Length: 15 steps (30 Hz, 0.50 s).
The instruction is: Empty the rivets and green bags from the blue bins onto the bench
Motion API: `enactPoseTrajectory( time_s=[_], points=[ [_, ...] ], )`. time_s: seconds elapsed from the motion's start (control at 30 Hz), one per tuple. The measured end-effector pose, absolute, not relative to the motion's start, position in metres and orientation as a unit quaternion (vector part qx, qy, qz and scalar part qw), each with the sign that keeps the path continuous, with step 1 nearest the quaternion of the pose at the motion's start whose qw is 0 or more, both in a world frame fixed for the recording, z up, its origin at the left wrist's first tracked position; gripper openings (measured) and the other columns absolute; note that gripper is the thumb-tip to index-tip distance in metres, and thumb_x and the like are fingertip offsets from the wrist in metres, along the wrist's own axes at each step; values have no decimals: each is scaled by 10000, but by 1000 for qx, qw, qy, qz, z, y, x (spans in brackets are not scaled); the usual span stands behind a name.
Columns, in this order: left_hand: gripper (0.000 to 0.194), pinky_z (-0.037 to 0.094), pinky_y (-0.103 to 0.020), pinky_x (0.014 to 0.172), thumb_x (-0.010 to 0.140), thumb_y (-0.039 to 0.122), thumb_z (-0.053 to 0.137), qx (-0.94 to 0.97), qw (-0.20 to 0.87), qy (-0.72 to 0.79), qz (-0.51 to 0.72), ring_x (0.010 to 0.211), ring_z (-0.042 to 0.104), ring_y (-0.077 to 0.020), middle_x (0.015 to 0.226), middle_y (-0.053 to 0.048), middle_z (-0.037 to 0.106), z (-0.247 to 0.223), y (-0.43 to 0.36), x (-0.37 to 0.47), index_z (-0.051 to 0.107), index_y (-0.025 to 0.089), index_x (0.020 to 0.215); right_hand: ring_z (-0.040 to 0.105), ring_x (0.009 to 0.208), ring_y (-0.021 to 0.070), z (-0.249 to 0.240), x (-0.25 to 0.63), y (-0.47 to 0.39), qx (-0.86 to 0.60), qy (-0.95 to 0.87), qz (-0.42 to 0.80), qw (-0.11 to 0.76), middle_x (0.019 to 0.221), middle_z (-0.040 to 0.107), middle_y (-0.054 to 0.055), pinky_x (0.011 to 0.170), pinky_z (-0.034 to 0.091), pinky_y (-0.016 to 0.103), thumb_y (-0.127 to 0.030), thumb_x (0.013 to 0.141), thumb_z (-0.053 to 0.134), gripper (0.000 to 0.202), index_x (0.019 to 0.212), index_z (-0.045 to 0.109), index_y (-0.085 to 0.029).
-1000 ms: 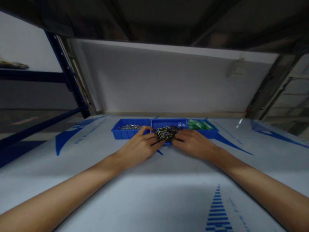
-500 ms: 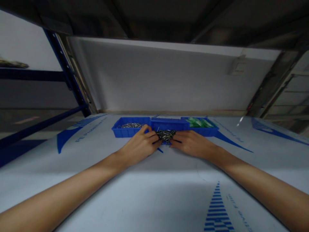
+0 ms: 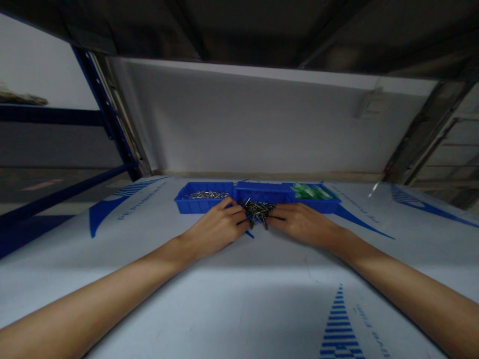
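Curled inward, the left hand and right hand flank one heap of slim metal pieces, too jumbled to count, long axes crossing every way; what the fingers pinch, I cannot tell. It lies at the near side of the middle blue bin, one of three in a row, before one white wall.

Left hand: fingers curled, tips facing right hand, gap between; right fingers likewise bent. Left forearm and right forearm bare, each slanting back and outward from its hand.
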<state>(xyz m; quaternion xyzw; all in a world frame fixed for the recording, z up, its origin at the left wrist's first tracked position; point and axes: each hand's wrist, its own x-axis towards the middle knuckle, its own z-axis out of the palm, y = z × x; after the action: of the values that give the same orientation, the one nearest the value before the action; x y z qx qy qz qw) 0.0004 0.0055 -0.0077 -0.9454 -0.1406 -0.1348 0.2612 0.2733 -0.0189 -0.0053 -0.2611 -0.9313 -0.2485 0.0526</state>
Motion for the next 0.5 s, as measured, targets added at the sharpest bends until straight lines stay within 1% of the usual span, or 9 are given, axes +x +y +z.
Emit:
enactPoseTrajectory(
  time_s=[0.13, 0.23, 0.3, 0.37, 0.4, 0.43, 0.47, 0.5],
  points=[
    [115, 434, -389, 933, 1045, 149, 613, -947, 262, -137, -128, 1010, 666, -239, 1013, -61, 762, -8, 4, 0, 725, 174, 1047, 711, 944, 226, -2, 275, -20, -269, -937, -208, 86, 1038, 785, 110, 791, 579, 353, -22, 988, 558, 258, 1096, 751, -155],
    [125, 455, -369, 884, 1054, 164, 595, -947, 261, -137, -130, 979, 653, -232, 1000, -53, 750, -7, 2, 0, 713, 180, 1015, 704, 906, 207, 3, 277, -23, -258, -936, -190, 142, 1043, 777, 102, 799, 581, 338, -81, 1024, 530, 251, 1078, 759, -167],
    [148, 469, -364, 855, 1061, 178, 580, -943, 264, -141, -148, 949, 640, -230, 968, -52, 733, -6, 0, 0, 696, 182, 969, 692, 942, 225, 8, 278, -24, -255, -918, -216, 212, 1080, 770, 122, 844, 584, 370, -155, 1048, 527, 237, 1063, 762, -168],
    [149, 490, -382, 878, 1065, 247, 583, -929, 270, -165, -193, 995, 630, -254, 1004, -76, 723, -3, -1, 0, 685, 179, 981, 662, 1079, 279, 14, 277, -25, -284, -876, -254, 296, 1190, 748, 159, 960, 564, 456, -223, 1055, 542, 232, 1137, 750, -163],
    [158, 501, -406, 917, 1063, 301, 594, -918, 272, -184, -224, 1063, 622, -280, 1073, -101, 721, -1, -1, -1, 684, 174, 1034, 629, 1175, 312, 16, 277, -25, -315, -851, -264, 328, 1280, 721, 179, 1031, 532, 512, -260, 1056, 550, 264, 1226, 726, -158],
    [215, 504, -443, 971, 1055, 354, 610, -905, 273, -205, -255, 1156, 602, -313, 1179, -136, 708, 1, -1, -2, 676, 164, 1129, 579, 1273, 346, 18, 277, -24, -350, -829, -268, 344, 1374, 679, 196, 1093, 488, 567, -302, 1058, 553, 334, 1327, 682, -152],
    [329, 493, -485, 1033, 1041, 397, 629, -893, 272, -224, -281, 1260, 563, -348, 1308, -173, 671, 2, 0, -3, 645, 149, 1257, 518, 1362, 377, 18, 278, -22, -386, -813, -266, 346, 1455, 631, 209, 1141, 442, 612, -344, 1065, 543, 409, 1411, 632, -145],
    [470, 468, -523, 1091, 1025, 422, 652, -885, 270, -240, -295, 1359, 508, -377, 1434, -205, 607, 3, 1, -4, 581, 134, 1389, 455, 1434, 399, 18, 279, -20, -416, -806, -258, 333, 1511, 590, 214, 1172, 402, 643, -378, 1074, 521, 462, 1464, 595, -141]
  ],
)
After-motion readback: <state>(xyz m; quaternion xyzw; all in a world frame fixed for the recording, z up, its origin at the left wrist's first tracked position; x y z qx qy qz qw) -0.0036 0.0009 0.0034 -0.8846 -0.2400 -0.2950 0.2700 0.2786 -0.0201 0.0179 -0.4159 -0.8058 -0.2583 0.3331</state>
